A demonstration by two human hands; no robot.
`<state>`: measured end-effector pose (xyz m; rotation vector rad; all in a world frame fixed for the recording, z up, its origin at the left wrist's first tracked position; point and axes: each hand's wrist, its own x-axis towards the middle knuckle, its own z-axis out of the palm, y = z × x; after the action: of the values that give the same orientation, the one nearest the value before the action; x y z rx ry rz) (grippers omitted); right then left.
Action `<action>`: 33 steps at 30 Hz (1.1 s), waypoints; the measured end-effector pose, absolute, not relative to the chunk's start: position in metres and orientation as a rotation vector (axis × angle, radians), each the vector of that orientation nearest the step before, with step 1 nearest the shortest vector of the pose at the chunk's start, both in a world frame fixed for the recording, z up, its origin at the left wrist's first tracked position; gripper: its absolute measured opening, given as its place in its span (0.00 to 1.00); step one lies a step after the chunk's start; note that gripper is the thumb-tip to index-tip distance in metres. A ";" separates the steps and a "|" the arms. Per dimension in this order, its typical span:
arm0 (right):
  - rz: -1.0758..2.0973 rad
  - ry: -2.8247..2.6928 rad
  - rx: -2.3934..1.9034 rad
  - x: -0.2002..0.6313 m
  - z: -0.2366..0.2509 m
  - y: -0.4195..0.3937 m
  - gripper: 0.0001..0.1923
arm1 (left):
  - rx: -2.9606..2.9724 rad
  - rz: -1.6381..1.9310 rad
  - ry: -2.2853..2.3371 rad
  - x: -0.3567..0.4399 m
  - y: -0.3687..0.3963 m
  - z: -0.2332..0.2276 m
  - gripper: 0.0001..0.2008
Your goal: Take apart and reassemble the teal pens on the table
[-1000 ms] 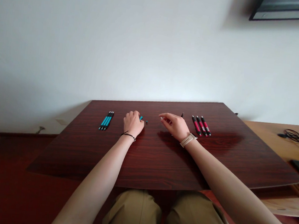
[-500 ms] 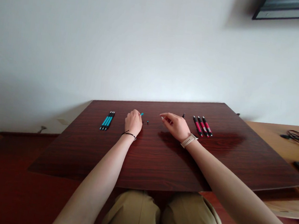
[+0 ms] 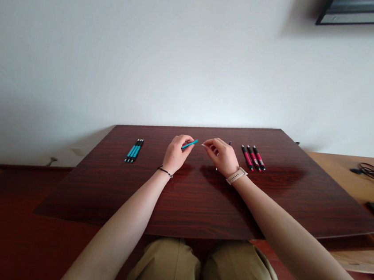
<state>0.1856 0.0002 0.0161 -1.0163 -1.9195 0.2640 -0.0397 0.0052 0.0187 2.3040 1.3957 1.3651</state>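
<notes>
Centrally, dark wood table (image 3: 201,195), wall behind. Left hand (image 3: 176,153) raised just above tabletop, fingers clenched round teal barrel (image 3: 189,144); barrel juts from fingertips up and right, tip toward right hand (image 3: 220,156). Right hand just beside, fingers curled, pinching small pale part (image 3: 203,145) at fingertips; part too small to identify. Teal pens (image 3: 134,150) in tight row well left of left hand. Red pens (image 3: 253,157) in row just right of right hand. Small dark piece (image 3: 230,143) behind right hand.
</notes>
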 end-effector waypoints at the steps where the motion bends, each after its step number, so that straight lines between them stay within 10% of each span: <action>1: 0.260 -1.919 -1.016 0.186 0.016 0.000 0.10 | 2.297 1.381 1.375 -0.039 0.006 0.018 0.04; 33: 0.281 -1.921 -0.943 0.184 0.018 -0.001 0.08 | 2.229 1.355 1.179 -0.034 0.004 0.015 0.03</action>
<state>0.1845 -0.0012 0.0181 -0.9428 -1.9214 0.2810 -0.0342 0.0039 0.0149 2.2288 1.1792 1.3549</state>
